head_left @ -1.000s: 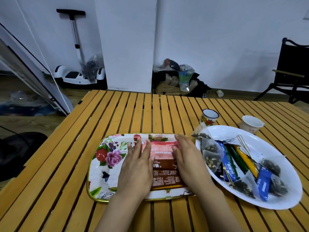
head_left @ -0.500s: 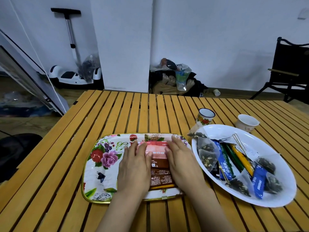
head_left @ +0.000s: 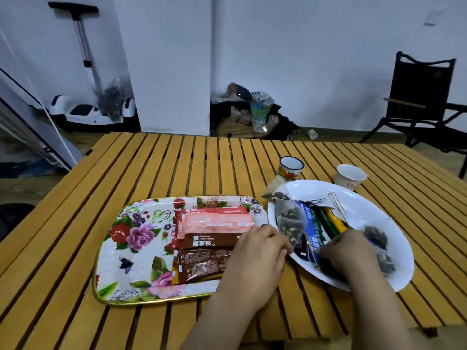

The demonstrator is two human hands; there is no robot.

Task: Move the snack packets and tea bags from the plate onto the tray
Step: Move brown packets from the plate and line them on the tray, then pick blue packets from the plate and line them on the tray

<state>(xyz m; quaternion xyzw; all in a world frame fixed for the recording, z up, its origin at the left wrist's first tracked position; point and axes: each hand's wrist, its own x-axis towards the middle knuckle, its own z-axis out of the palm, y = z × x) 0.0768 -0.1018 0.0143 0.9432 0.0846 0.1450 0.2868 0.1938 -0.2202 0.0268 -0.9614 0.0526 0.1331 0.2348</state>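
A flowered tray (head_left: 131,248) lies on the slatted wooden table (head_left: 177,168) with several red, pink and brown stick packets (head_left: 214,223) lined up on its right half. To its right, a white oval plate (head_left: 379,203) holds a clear tea bag (head_left: 290,218), blue (head_left: 309,223), green and yellow stick packets, and dark tea bags (head_left: 376,236). My left hand (head_left: 257,253) is curled at the plate's left rim, its fingertips by the clear tea bag. My right hand (head_left: 346,248) is inside the plate, fingers closed over the blue packets. The near part of the plate is hidden by it.
A flowered cup (head_left: 290,169) and a white cup (head_left: 350,175) stand just behind the plate. A black folding chair (head_left: 424,97) is off the table's far right corner. Bags and a scooter sit on the floor by the wall.
Both hands have left the packets on the tray and moved right. The left hand is now at the plate's rim and the right hand is in the plate.
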